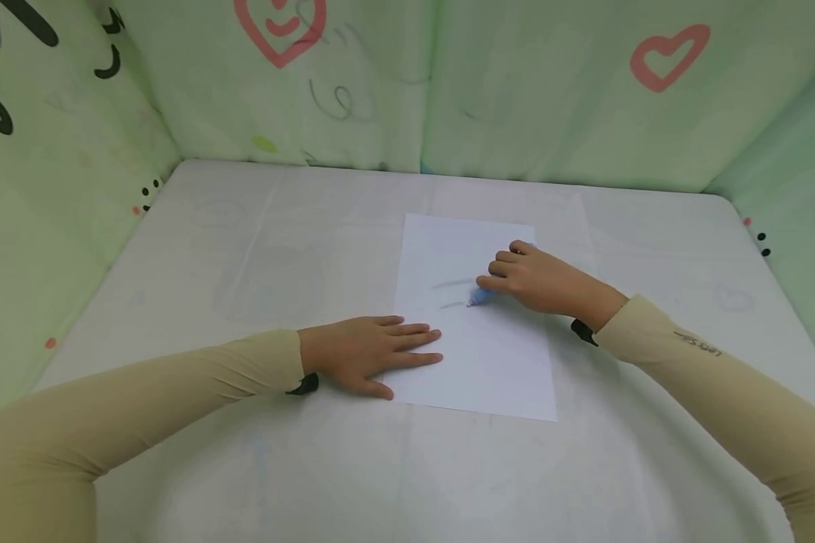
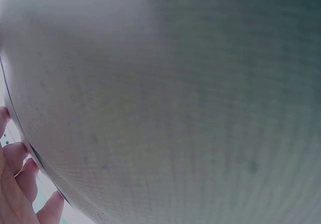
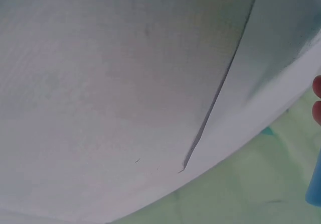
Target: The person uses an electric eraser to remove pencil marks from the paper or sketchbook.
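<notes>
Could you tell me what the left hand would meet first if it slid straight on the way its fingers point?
Probably only bare sheet of paper: the left hand points right across it, passing below the right hand.

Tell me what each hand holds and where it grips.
The right hand grips a blue pen near its tip; the left hand lies flat on the paper, holding nothing.

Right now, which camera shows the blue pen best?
The head view: the blue pen sits in the right hand, tip on the paper. The right wrist view catches only a blue sliver at its edge; the left wrist view shows none of it.
</notes>
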Tool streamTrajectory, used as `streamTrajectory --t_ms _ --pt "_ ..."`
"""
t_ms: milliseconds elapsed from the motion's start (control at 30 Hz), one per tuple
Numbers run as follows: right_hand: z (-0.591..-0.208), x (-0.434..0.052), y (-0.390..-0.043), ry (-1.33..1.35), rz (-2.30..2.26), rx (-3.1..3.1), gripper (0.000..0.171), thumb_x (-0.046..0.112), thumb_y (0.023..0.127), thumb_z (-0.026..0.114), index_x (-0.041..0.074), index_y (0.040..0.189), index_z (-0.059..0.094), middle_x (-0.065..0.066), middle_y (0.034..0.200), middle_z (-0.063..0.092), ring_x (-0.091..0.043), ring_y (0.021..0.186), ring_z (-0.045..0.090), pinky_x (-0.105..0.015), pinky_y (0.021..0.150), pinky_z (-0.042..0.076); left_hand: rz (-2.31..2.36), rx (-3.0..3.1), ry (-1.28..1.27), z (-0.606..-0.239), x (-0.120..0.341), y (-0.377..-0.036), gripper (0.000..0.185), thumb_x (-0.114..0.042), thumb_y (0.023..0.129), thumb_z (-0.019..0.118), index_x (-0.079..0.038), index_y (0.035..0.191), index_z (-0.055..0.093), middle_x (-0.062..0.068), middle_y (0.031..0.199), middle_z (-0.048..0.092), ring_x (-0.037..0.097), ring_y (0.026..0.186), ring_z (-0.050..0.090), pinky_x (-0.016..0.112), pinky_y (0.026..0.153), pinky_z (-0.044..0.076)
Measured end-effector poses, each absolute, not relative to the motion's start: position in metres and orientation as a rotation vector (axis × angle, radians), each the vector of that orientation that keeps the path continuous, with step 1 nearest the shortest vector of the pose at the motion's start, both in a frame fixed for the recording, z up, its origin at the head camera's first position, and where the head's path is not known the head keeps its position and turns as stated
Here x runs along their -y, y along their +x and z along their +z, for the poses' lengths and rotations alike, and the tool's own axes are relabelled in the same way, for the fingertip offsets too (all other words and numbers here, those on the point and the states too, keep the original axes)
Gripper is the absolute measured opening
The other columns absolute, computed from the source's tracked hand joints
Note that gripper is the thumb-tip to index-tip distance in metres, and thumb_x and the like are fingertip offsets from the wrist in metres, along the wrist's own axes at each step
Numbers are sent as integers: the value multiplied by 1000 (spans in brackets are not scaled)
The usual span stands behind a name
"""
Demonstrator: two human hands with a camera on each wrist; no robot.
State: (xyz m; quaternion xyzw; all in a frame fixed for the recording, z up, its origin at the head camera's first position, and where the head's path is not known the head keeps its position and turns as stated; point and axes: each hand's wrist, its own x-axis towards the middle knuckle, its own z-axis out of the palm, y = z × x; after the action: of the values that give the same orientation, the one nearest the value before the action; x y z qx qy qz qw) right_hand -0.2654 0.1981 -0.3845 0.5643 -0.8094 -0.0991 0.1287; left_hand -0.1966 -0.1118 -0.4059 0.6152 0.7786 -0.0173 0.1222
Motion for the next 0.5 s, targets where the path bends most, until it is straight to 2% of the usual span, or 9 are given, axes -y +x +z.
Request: streamTrajectory --t_ms 167,500 --pt "-385 -192 -268 1638 -285 2330 28 -6 79 67 10 100 58 -6 83 60 -24 79 54 -35 74 40 -33 -2267 1788 -405 112 -196 71 -54 95 39 -18 152 17 8 159 14 23 147 14 43 118 20" --pt "-382 -193 -268 1632 -332 2338 31 -6 77 69 11 102 60 -7 84 62 -24 81 56 -36 75 41 -43 -2268 1780 -404 111 -196 71 -54 95 39 -18 152 17 8 159 14 22 147 14 43 118 20"
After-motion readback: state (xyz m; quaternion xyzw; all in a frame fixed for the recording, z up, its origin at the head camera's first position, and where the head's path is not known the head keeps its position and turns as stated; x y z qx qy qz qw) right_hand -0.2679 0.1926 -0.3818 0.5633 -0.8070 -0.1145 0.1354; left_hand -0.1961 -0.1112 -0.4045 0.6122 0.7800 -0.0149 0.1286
